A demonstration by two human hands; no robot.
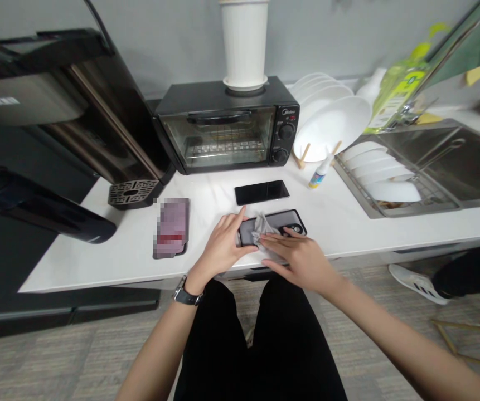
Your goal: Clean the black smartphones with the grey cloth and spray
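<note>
A grey phone case [289, 218] with a black rim and a dark camera ring lies flat near the counter's front edge. My left hand [224, 240] grips its left end between thumb and fingers. A crumpled pale grey wipe [263, 224] sits on the case, and my right hand [296, 257] presses it down with its fingertips. Just behind the case, a black phone [262, 192] rests screen up, touched by neither hand. A small spray bottle [321, 172] with a white top stands to the right, beyond the phone.
A second phone [171, 225], its screen blurred, lies left. Behind are a toaster oven [227, 131], a drinks machine [110, 111] and a dark flask [43, 206]. White plates [331, 125] lean in a rack beside the sink [444, 161]. Another person's shoe [417, 283] shows at right.
</note>
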